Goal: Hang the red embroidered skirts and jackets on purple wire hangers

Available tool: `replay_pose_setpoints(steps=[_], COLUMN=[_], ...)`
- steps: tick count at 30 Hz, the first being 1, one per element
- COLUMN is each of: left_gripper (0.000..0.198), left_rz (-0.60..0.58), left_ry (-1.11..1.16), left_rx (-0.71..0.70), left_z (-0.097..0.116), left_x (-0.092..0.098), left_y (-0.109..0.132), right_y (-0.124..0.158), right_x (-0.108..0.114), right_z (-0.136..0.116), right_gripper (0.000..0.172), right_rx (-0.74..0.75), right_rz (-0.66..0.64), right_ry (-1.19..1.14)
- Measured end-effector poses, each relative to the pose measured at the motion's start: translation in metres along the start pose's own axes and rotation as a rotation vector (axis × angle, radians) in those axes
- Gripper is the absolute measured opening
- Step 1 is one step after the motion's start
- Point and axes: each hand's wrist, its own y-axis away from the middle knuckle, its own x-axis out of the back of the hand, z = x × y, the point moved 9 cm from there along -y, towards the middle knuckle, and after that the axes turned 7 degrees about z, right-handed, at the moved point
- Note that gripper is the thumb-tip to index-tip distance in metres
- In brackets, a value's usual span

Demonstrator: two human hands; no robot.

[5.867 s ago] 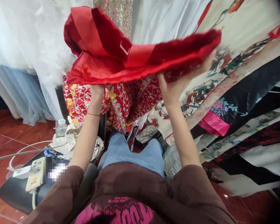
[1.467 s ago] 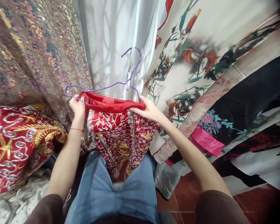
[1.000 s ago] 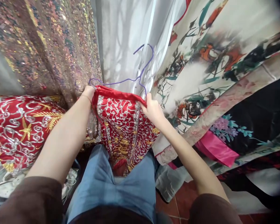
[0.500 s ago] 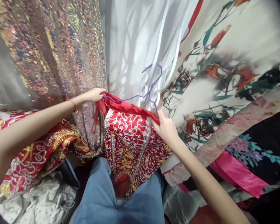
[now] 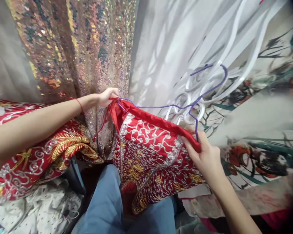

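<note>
A red garment embroidered in silver and gold hangs in front of me from its plain red top band. A thin purple wire hanger runs along that band, its hook raised at the right. My left hand pinches the left end of the band together with the hanger's left tip. My right hand is closed on the right end of the band, just below the hanger's shoulder. The garment's lower part drapes over my blue-jeaned lap.
A sequined fabric hangs behind at the left, sheer white cloth with white hangers in the middle, a printed floral fabric at the right. Another red embroidered cloth lies left, with white dotted cloth below it.
The garment's top band has been stretched wider. My right hand moved down and right with its end, and the hanger's hook swung right. My left hand stayed at the left tip.
</note>
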Motion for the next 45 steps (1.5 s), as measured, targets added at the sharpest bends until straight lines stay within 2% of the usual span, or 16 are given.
replay_pose_setpoints(steps=[2,3,6,9,11,14,18,21,24,27,31,35,38,41,45], left_gripper=[0.054,0.055,0.037,0.023,0.018,0.015,0.019,0.03,0.045,0.046,0.032,0.031,0.02,0.009,0.021], left_rz=[-0.143,-0.208,-0.288,-0.298,-0.263,-0.14,0.032,0.216,0.314,0.294,0.238,0.253,0.31,0.377,0.341], left_ry=[0.055,0.086,0.123,0.099,0.055,-0.076,-0.327,-0.587,-0.774,-0.825,-0.813,-0.789,-0.594,-0.313,-0.064], left_rx=[0.066,0.101,0.145,0.187,0.191,0.136,-0.011,-0.199,-0.32,-0.367,-0.414,-0.391,-0.419,-0.391,-0.385], left_z=[0.0,-0.002,-0.008,-0.017,-0.019,-0.011,0.014,0.043,0.062,0.068,0.072,0.076,0.077,0.067,0.057], left_x=[-0.01,-0.016,-0.027,-0.032,-0.03,-0.019,-0.006,0.003,0.0,-0.015,-0.038,-0.039,-0.029,-0.017,-0.022], left_y=[0.005,0.007,0.008,0.008,0.008,0.007,0.013,0.025,0.04,0.05,0.058,0.063,0.066,0.064,0.06], right_y=[0.001,0.001,0.002,0.004,0.005,0.007,0.007,0.007,0.007,0.008,0.009,0.01,0.012,0.012,0.013], right_x=[-0.002,-0.003,-0.007,-0.008,-0.008,-0.009,-0.009,-0.011,-0.01,-0.006,-0.002,0.003,0.003,0.002,0.001], right_z=[0.004,0.006,0.009,0.01,0.011,0.014,0.016,0.013,0.01,0.007,0.005,0.001,-0.003,-0.007,-0.012], right_gripper=[0.036,0.036,0.036,0.035,0.034,0.036,0.04,0.038,0.041,0.045,0.047,0.045,0.041,0.037,0.031], right_rx=[-0.007,-0.012,-0.019,-0.015,-0.011,-0.011,-0.011,0.004,0.01,0.015,0.003,0.023,0.02,-0.007,-0.012], right_rz=[0.004,0.001,-0.001,0.009,0.013,0.012,0.007,-0.013,-0.013,-0.012,-0.026,-0.022,-0.03,-0.038,-0.033], right_ry=[0.017,0.021,0.027,0.036,0.036,0.048,0.084,0.094,0.128,0.168,0.272,0.325,0.358,0.433,0.488])
